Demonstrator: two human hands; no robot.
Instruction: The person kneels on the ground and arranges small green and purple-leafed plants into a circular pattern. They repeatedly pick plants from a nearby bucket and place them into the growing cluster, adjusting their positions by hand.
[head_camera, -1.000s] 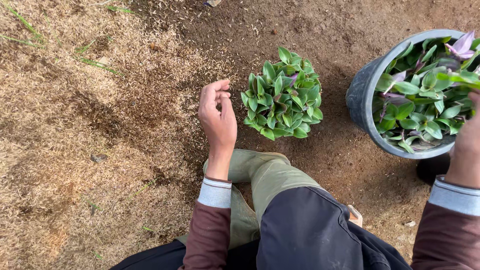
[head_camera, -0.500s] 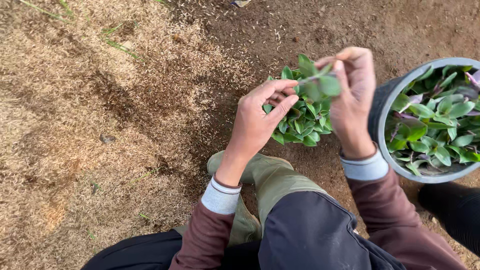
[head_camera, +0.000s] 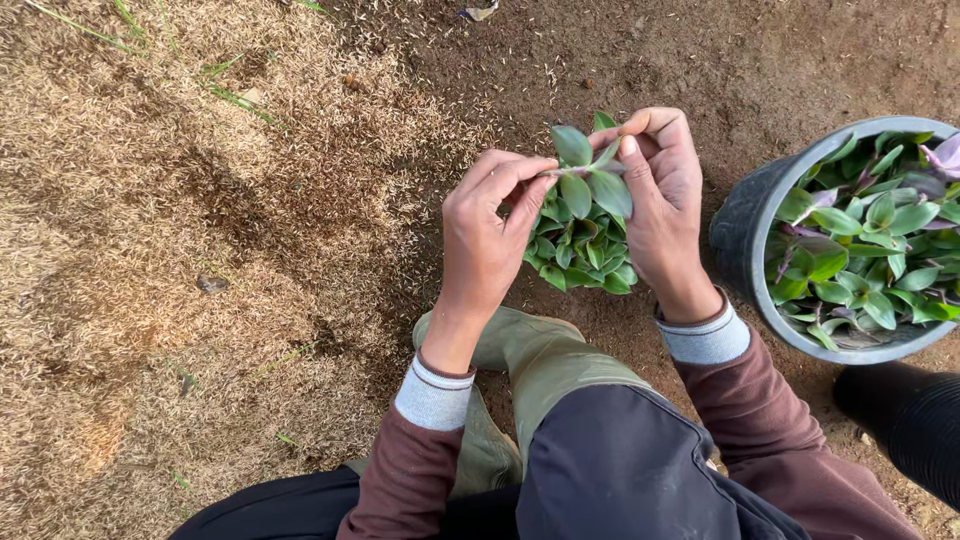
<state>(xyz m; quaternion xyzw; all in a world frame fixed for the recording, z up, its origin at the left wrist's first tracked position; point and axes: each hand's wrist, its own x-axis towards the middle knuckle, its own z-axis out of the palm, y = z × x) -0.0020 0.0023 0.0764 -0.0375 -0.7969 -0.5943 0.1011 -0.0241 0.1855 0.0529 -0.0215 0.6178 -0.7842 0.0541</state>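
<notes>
Pinching one leafy cutting (head_camera: 590, 170) between them at 12 o'clock above the planted clump (head_camera: 580, 250), the left hand (head_camera: 490, 235) and right hand (head_camera: 665, 205), apart a second ago, have converged, suggesting sprig preparation, with the grey pot (head_camera: 745, 230) at 3 o'clock.

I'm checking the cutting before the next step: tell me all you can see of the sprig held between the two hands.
The sprig is a short leafy cutting with a thin purplish stem and several oval green leaves, lying roughly level. The left hand pinches the stem end; the right hand pinches the leafy end with thumb and forefinger. It sits above a planted clump of the same leaves on bare soil.
</notes>
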